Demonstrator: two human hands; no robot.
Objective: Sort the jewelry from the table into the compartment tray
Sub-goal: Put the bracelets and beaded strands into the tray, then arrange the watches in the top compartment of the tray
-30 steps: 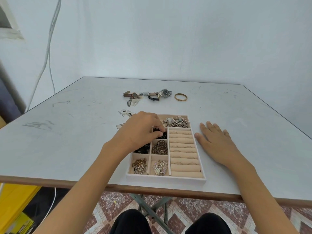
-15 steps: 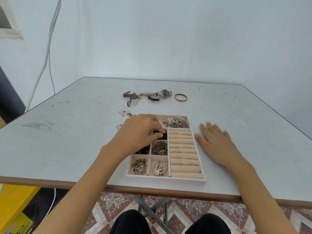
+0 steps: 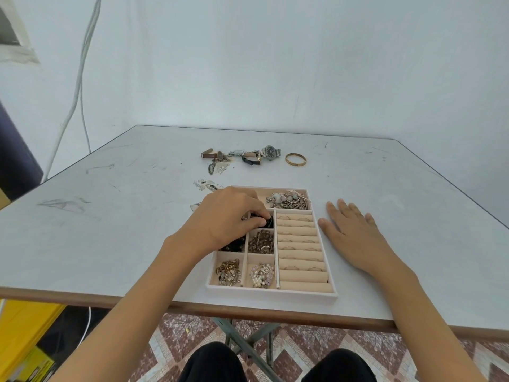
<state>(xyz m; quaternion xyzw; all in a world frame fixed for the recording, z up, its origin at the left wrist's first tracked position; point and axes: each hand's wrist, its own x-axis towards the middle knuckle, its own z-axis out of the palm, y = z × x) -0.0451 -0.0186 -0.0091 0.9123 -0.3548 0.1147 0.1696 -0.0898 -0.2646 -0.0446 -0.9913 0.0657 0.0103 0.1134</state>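
Note:
A beige compartment tray (image 3: 303,294) lies near the table's front edge, with jewelry in its small left cells and rings in the roll rows (image 3: 300,244) on the right. My left hand (image 3: 225,219) is over the upper left cells, its thumb and fingers pinching a black beaded piece (image 3: 268,221) in a small cell. My right hand (image 3: 355,235) rests flat on the table just right of the tray. Farther back lie several watches (image 3: 268,153), a gold bangle (image 3: 295,159) and small earring cards (image 3: 206,185).
The grey table (image 3: 110,230) ends in a brown front edge. Cables hang on the wall at the left. A yellow box (image 3: 24,326) stands on the floor below left, and the table's crossed legs show between my knees.
My left hand has stayed over the upper left cells, its fingers shifting slightly on the black piece. My right hand has not moved.

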